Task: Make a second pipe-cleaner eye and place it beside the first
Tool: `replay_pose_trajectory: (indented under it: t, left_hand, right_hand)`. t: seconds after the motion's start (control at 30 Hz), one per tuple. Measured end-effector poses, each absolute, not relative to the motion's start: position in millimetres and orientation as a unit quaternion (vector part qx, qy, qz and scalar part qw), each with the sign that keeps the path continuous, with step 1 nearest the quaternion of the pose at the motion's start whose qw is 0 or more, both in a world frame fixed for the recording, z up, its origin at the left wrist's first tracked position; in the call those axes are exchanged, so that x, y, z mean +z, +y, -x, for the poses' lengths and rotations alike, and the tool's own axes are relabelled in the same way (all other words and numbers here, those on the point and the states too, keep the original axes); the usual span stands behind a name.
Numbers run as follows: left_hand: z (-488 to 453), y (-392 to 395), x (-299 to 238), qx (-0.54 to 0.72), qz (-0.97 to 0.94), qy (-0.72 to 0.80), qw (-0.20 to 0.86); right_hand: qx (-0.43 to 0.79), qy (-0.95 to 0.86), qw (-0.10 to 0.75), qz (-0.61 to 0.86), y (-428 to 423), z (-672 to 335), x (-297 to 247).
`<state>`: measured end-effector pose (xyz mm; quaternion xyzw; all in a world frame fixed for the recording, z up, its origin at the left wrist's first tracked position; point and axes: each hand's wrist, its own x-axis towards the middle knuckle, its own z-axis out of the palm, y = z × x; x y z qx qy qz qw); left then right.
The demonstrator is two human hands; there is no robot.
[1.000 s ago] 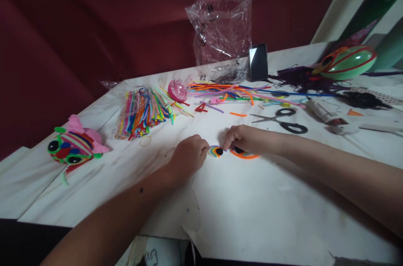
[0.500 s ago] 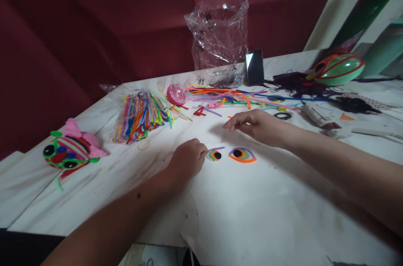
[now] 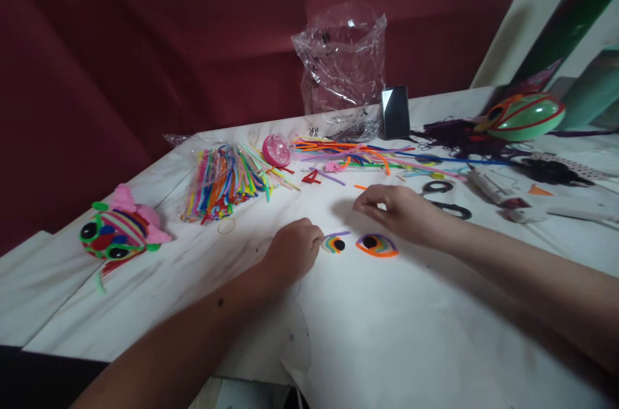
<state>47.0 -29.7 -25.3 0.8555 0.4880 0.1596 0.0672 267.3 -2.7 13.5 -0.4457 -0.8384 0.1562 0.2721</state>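
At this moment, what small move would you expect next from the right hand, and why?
Probably a short lowering of the right hand onto the scissors. It hovers with its grip loose and nothing in it, the black handles just beyond it. The left hand pins the smaller pipe-cleaner eye, whose purple tail sticks out untrimmed; the larger eye lies apart, finished-looking.

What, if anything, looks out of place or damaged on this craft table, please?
The white table covering is torn at its near edge, by the left forearm. Loose pipe cleaners lie scattered at the back, unlike the bagged bundle. Nothing looks spilled.
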Motion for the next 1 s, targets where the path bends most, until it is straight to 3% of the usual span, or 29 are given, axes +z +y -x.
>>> replay_pose_trajectory:
  t: [0.23,1.0]
  left_hand:
    - [-48.9,-31.6,-23.7,0.154,-0.851,0.498,0.072]
    - [-46.7,-35.4,-19.6,0.091,-0.847,0.523,0.03]
  right_hand:
    - [0.068,-0.907,0.177,0.376,-6.4,-249.9,-22.6]
    - [0.03,-0.911,0.137,0.388,-16.4,-238.2,-25.7]
